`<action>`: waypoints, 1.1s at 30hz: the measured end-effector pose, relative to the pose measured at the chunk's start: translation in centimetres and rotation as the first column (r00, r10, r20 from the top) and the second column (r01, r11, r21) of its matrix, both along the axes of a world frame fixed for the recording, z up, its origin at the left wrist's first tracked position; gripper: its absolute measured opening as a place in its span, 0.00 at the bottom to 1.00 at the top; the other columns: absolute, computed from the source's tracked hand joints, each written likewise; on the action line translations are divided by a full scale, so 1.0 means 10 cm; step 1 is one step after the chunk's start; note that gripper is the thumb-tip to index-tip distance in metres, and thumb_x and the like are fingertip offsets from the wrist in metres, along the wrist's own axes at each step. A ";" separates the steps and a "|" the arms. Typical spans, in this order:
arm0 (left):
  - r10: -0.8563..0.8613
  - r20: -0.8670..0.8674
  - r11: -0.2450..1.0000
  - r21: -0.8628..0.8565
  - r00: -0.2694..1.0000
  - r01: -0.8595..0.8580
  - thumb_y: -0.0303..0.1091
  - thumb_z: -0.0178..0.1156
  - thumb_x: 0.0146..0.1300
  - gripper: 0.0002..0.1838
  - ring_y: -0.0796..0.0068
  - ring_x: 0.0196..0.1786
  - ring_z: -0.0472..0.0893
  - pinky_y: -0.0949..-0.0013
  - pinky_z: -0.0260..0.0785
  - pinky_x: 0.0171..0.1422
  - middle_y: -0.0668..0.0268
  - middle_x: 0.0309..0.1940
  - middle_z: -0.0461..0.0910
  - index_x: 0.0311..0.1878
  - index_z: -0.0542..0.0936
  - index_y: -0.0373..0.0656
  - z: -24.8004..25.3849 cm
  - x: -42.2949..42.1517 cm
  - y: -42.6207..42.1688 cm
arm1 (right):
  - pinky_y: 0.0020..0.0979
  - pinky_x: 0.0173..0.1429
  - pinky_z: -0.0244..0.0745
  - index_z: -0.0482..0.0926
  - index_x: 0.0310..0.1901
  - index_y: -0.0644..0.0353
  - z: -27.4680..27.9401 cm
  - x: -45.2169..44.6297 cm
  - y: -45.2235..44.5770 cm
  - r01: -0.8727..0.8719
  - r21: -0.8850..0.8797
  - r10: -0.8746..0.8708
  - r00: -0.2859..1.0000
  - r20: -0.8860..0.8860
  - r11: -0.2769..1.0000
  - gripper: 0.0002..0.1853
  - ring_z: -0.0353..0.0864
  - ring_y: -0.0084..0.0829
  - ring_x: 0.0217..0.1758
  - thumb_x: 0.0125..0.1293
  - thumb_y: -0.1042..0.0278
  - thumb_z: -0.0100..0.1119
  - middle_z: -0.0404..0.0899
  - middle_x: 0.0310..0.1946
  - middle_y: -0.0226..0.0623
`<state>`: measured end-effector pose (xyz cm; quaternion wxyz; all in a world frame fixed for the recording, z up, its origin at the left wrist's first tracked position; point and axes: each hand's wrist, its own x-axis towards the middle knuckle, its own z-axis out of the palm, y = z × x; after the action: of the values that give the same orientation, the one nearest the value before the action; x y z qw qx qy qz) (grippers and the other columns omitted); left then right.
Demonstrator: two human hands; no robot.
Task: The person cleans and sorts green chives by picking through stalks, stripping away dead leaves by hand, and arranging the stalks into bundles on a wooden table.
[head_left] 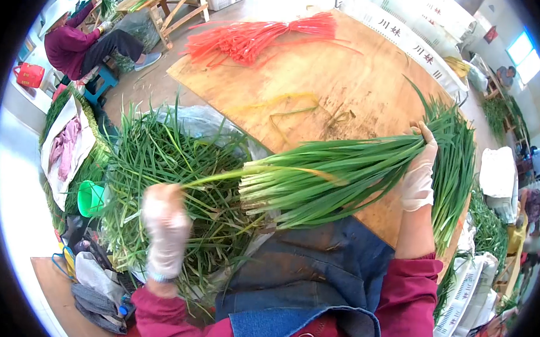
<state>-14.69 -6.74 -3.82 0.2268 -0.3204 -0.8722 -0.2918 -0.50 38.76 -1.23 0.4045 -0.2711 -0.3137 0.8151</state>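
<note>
My right hand (422, 166), in a pale thin glove, is wrapped around the leafy part of a bunch of garlic chives (336, 174). Its pale cut ends point left. On the left, my gloved left hand (167, 215) is smeared by motion but closed like a fist. A yellowish chive leaf (218, 176) stretches from it to the bunch. Below and around that hand lies a big heap of loose chive leaves (192, 147) on clear plastic. More long chives (453, 170) lie along the table's right edge, beside my right hand.
Red plastic ties (251, 41) lie at the far side of the wooden table (370, 70), with a yellow strip (285, 103) nearer. White printed crates (420, 48) stand behind. A green cup (90, 198) is at left. Another person (76, 45) sits at upper left.
</note>
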 end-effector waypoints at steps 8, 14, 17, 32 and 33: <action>-0.001 0.115 0.998 -0.065 0.993 0.008 0.24 0.64 0.48 0.16 0.58 0.46 0.75 0.60 0.67 0.53 0.55 0.42 0.77 0.43 0.77 0.38 0.12 0.09 0.11 | 0.24 0.28 0.57 0.71 0.44 0.69 0.04 0.03 -0.04 -0.211 -0.013 0.186 0.888 -0.420 0.977 0.12 0.58 0.19 0.21 0.64 0.69 0.52 0.60 0.18 0.21; -0.403 0.414 0.893 -0.017 0.816 0.449 0.30 0.61 0.52 0.16 0.53 0.44 0.76 0.60 0.66 0.52 0.51 0.38 0.78 0.46 0.77 0.37 -0.02 -0.15 1.16 | 0.25 0.29 0.58 0.70 0.45 0.70 0.09 0.07 -0.06 -0.208 0.033 0.203 0.887 -0.416 0.977 0.13 0.58 0.19 0.22 0.63 0.70 0.52 0.59 0.19 0.22; -0.467 0.496 0.884 0.284 0.732 0.371 0.23 0.61 0.52 0.07 0.57 0.36 0.78 0.66 0.70 0.43 0.53 0.32 0.78 0.36 0.78 0.35 -0.01 -0.19 1.24 | 0.26 0.30 0.59 0.70 0.46 0.70 0.16 0.09 -0.05 -0.230 0.060 0.233 0.875 -0.424 0.971 0.13 0.59 0.19 0.22 0.63 0.70 0.52 0.59 0.20 0.22; 0.348 0.235 0.902 -0.346 0.907 -0.257 0.25 0.59 0.47 0.02 0.62 0.30 0.78 0.65 0.68 0.38 0.59 0.25 0.79 0.26 0.79 0.38 0.36 -0.39 -0.83 | 0.28 0.38 0.67 0.71 0.46 0.69 0.14 0.15 -0.03 -0.134 0.038 0.139 0.933 -0.332 0.990 0.13 0.65 0.20 0.25 0.63 0.70 0.52 0.64 0.20 0.22; 0.388 -0.073 0.714 -0.607 0.919 -0.349 0.27 0.59 0.47 0.02 0.56 0.31 0.77 0.59 0.66 0.39 0.57 0.25 0.78 0.25 0.77 0.40 0.22 -0.42 -1.13 | 0.27 0.38 0.65 0.71 0.46 0.69 0.08 0.18 0.02 -0.206 0.040 0.204 0.889 -0.410 0.978 0.13 0.64 0.19 0.24 0.63 0.71 0.52 0.63 0.19 0.22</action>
<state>-18.94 -18.02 -1.59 0.1387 -0.1868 -0.9715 0.0462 1.30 38.95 -0.45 0.3725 -0.0595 -0.2465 0.8927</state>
